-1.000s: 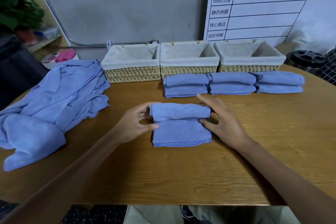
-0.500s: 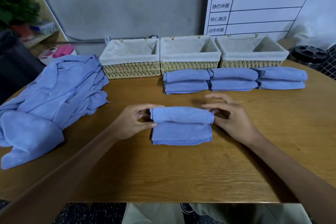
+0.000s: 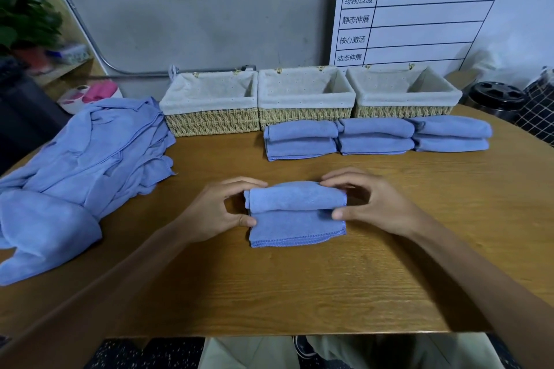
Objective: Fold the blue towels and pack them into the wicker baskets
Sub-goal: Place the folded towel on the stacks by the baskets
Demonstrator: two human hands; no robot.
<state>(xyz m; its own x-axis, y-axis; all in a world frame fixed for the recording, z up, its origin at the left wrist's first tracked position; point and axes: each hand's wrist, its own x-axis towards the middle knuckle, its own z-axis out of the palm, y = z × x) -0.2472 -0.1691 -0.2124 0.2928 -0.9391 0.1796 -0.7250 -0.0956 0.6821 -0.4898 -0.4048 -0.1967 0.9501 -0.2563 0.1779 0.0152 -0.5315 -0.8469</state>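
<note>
Nearest on the wooden table (image 3: pixel 299 293) lies a half-rolled blue towel (image 3: pixel 296 216), its flat part toward the person. The left hand (image 3: pixel 218 213) and right hand (image 3: pixel 371 204) each grasp one end of its roll, thumbs in front. Beyond sit three folded towel stacks (image 3: pixel 376 136), with an unfolded towel pile (image 3: pixel 81 171) at left. Farthest, three lined wicker baskets (image 3: pixel 305 99) stand against the wall.

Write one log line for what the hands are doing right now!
step: folding | left hand: pinches small blue towel | right hand: pinches same towel | lined wicker baskets: no towels inside | folded towels on wooden table
</note>
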